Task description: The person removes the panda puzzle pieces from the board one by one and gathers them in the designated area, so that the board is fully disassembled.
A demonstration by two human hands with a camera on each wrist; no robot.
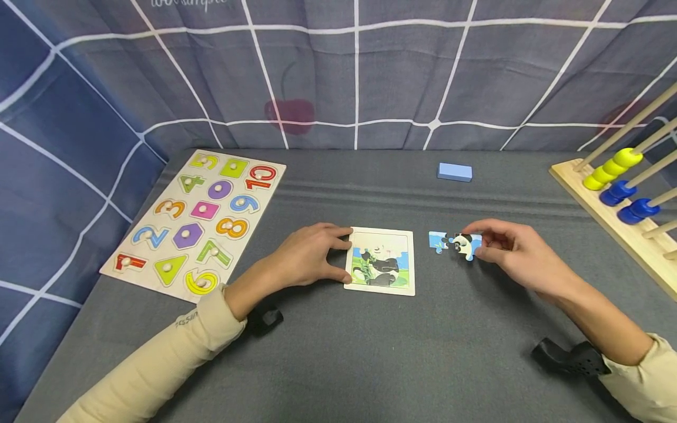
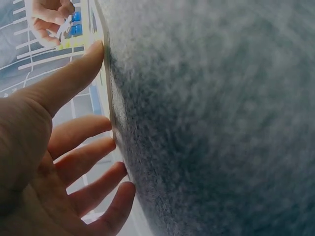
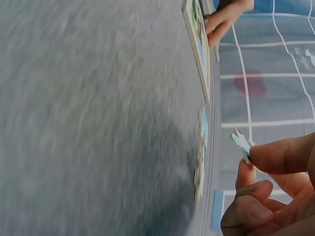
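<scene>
Right hand (image 1: 520,254) pinches a jigsaw piece (image 3: 240,141) by its edge, so it might slip; spread left hand (image 1: 309,255) touches panda tray (image 1: 412,270).

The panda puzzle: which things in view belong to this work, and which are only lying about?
Likely in the job:
panda board
puzzle piece pinched by the right hand
loose pieces beside the board

Likely just lying about:
number board
blue block
abacus

Head view: at three o'clock an abacus (image 1: 638,211) runs past the edge; at eleven, lettering (image 1: 188,2) is cut off; at eight, the left sleeve (image 1: 158,358) leaves the frame. Right-wrist view: at four, the cropped right hand (image 3: 298,209) partly hides a puzzle piece (image 3: 241,141). Left-wrist view: at three, the worktop (image 2: 211,118) blurs.
</scene>
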